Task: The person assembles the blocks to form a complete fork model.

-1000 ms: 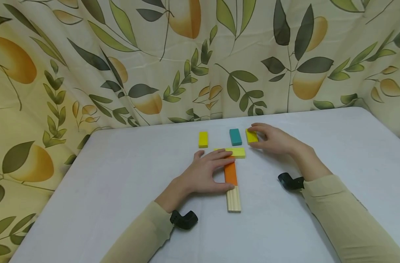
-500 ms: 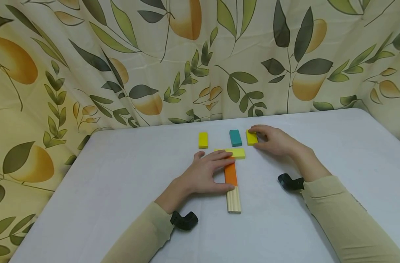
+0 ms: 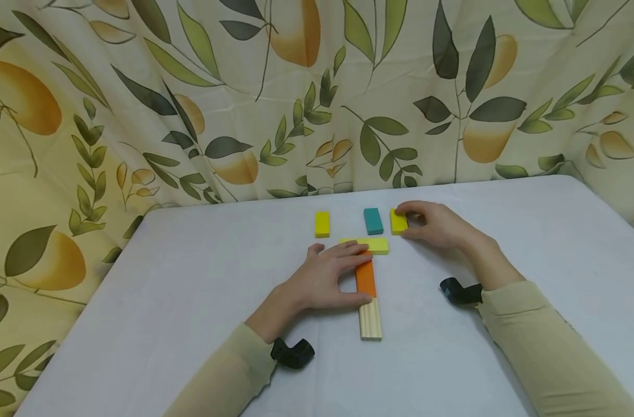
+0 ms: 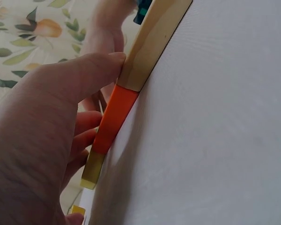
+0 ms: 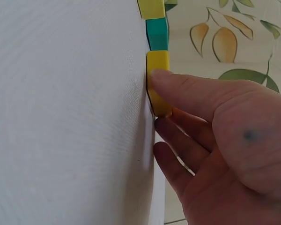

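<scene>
My left hand lies over a row of wooden blocks, its fingers extended. Its thumb touches the plain wood block beside the joint with the orange block. The other fingertips reach the orange block's far end and the pale yellow block lying crosswise there, partly covering it. Farther back, my right hand pinches a yellow block at the right of the back row. Its thumb presses the near end, while its index finger is at the far end; the remaining fingers are bent loosely below in the right wrist view.
A teal block lies just left of the pinched yellow one. Another yellow block sits farther left. All rest on a white-covered table, with a leaf-and-fruit patterned curtain behind its back edge.
My right thumb has slid slightly right along the near end of the yellow block. The left hand keeps its place on the row, and the whole head view has shifted down a little.
</scene>
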A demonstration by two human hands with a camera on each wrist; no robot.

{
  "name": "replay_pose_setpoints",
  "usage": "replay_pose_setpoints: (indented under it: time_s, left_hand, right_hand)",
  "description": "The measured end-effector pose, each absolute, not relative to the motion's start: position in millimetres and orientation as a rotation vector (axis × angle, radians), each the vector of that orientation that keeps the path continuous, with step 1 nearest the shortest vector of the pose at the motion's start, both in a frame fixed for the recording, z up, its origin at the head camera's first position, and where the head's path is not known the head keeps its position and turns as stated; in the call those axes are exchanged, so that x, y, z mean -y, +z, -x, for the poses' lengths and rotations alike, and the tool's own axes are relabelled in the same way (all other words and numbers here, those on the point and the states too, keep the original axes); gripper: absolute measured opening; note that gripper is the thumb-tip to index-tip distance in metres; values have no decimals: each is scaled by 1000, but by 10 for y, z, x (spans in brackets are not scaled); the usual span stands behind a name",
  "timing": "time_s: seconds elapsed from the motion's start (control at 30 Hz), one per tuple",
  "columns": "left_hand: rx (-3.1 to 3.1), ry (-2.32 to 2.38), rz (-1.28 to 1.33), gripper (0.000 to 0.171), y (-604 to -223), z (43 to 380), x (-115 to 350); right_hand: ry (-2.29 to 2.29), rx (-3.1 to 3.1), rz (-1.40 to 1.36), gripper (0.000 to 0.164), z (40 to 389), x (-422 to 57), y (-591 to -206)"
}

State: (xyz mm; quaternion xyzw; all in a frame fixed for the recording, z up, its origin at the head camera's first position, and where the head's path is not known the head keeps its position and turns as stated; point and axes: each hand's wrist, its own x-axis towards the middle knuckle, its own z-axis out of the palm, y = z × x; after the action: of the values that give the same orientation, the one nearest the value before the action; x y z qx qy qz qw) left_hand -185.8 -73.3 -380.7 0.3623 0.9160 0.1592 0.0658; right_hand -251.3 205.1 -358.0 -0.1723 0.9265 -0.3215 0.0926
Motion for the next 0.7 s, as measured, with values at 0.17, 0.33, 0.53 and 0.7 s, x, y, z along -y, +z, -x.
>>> replay_pose_setpoints:
  time_s: [0.17, 0.33, 0.53, 0.7]
  left_hand:
    - [-2764, 491, -1094, 74, -3814, 1858, 735]
    - [-2766, 496, -1090, 73, -3820, 1861, 731]
    - [-2751, 518, -1076, 72, -3826, 1860, 721]
    - [-2756, 507, -1070, 73, -3819, 1855, 729]
  right_hand:
    - [-976, -2737, 507, 49, 2514, -2050, -3579]
    - [-988, -2727, 514, 51, 2508, -2045, -3571]
    - [-983, -2711, 523, 51, 2475, -2036, -3549]
    - [-975, -2701, 552, 51, 2446, -2026, -3529]
